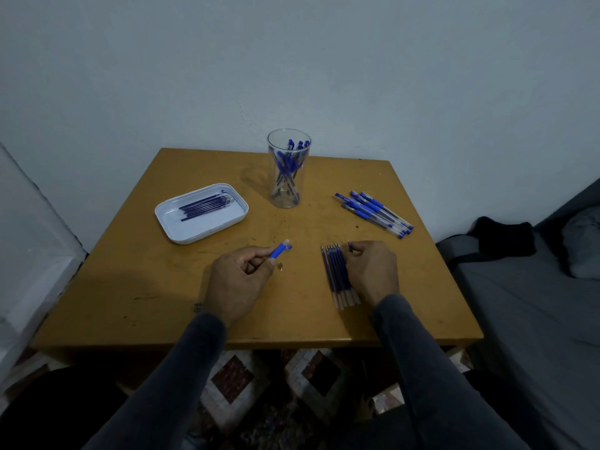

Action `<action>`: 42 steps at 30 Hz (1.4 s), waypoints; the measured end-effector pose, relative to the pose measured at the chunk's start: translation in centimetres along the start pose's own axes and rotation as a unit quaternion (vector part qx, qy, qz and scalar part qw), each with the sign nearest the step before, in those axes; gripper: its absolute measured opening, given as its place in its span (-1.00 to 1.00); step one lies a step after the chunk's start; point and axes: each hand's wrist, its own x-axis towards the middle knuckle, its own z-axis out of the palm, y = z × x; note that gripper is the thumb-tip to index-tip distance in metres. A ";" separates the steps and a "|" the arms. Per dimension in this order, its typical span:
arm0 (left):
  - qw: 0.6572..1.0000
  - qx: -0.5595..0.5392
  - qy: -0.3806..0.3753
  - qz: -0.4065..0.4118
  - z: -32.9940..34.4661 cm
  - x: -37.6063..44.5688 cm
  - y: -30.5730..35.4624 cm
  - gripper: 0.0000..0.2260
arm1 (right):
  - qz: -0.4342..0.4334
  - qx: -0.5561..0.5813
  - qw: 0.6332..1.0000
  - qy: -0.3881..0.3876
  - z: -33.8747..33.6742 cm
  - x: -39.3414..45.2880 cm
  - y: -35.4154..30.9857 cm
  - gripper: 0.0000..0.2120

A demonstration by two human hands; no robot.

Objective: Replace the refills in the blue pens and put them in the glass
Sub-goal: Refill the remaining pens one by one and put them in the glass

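Observation:
My left hand (pixel 238 280) grips a blue pen barrel (pixel 280 250), its open end pointing up and to the right. A small brass tip piece (pixel 281 265) lies on the table just below it. My right hand (pixel 370 271) pinches one refill at the right edge of a row of new refills (pixel 337 276) lying on the table. The clear glass (pixel 288 170) at the back holds several blue pens. Several more blue pens (pixel 373 211) lie in a pile at the right.
A white tray (pixel 181 230) at the left holds several used refills (pixel 206 204). The wooden table (pixel 162 287) stands against a pale wall. A grey bed with dark cloth is at the right. Patterned floor shows below the table's front edge.

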 end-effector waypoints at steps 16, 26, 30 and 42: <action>1.000 0.013 0.001 -0.004 0.0 0.0 0.2 -0.79 | -0.031 -0.012 0.999 -0.003 -0.5 -0.3 0.4 -0.80; 1.000 -0.009 0.009 -0.017 -0.1 0.1 0.4 -0.80 | -0.049 -0.037 0.998 -0.016 -0.5 -0.6 0.1 -0.75; 0.996 -0.070 0.031 -0.042 -1.0 0.8 0.7 -0.82 | -0.074 -0.076 0.994 -0.006 -0.5 -0.6 -1.1 -0.75; 0.987 -0.014 0.159 -0.021 -10.5 2.4 -2.1 -0.79 | -0.270 -0.124 0.952 -0.070 7.2 -0.2 -11.8 -0.76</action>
